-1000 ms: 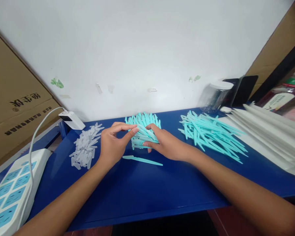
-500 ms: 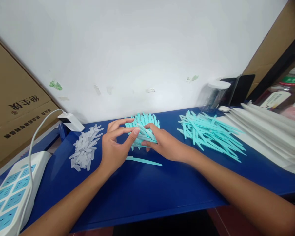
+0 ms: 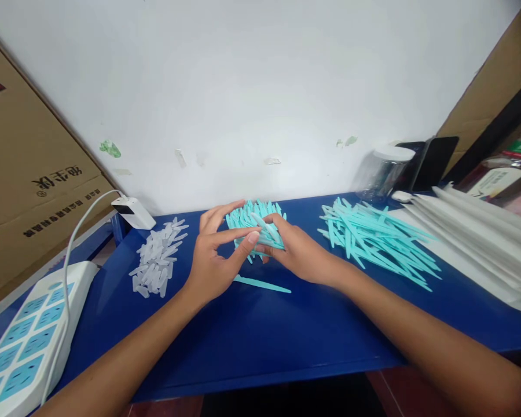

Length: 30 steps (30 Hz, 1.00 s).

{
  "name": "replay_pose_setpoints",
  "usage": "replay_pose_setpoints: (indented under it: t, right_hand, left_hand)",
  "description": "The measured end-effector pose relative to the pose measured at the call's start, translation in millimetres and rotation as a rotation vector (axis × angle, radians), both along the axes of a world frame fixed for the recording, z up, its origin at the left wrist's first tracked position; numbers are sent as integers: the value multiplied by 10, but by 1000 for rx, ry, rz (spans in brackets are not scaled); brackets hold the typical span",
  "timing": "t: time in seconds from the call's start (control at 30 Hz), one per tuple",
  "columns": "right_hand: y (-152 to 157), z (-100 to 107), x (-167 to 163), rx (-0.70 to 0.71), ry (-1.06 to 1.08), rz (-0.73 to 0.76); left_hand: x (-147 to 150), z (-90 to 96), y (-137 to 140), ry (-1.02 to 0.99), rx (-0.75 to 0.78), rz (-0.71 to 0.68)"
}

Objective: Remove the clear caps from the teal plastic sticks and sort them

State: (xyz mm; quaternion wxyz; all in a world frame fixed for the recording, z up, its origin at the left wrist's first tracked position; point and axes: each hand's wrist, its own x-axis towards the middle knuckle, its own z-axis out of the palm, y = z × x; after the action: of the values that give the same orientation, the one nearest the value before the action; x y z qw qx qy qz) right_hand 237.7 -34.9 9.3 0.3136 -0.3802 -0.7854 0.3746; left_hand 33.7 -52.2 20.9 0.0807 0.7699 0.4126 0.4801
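My right hand [image 3: 299, 249] is closed round a bunch of teal eyebrow razors [image 3: 269, 233], their ends pointing up and left. At the left end of that bunch, the thumb and index finger of my left hand [image 3: 217, 255] come together in a pinch; what lies between them is hidden. My left hand's other fingers stretch out behind. Just beyond both hands is a pile of teal razors [image 3: 245, 215], partly covered by them. One single teal razor [image 3: 264, 284] lies on the blue table below my hands.
Small translucent caps [image 3: 158, 258] form a heap on the left. A larger pile of teal razors [image 3: 373, 237] lies right, beside white paper sheets [image 3: 469, 243]. A power strip [image 3: 35, 336], a white charger [image 3: 134, 212] and a lidded clear jar [image 3: 386, 174] stand around the blue table [image 3: 260, 341].
The whole view has shifted slightly, so things appear further right. My left thumb and index finger remain pinched near the bunch, and my right hand keeps its hold on the razors.
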Motion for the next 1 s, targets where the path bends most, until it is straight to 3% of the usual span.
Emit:
replay_pose_setpoints:
  t: [0.17,0.23,0.4,0.47,0.7,1.0]
  right_hand:
    - [27,13,48,63,-110,-65]
    - [30,-3,59,60,-168,-75]
    - [56,-57,66,59,-221,-66]
    - [72,-72,73,75,-213,-68]
    - [97,-104,95,62,-229,-38]
    - [110,-130,90,56,-224,-30]
  left_hand:
    - [-256,117,165,-49,204,218]
    - [-484,154,330,-7,204,322]
    - [-1112,91,762,602,-87,473]
    - [-1279,6,878,757,-164,520]
    - [-1504,-225,1072,789,-337,510]
    - [-1492,-258,1129,711,-365,455]
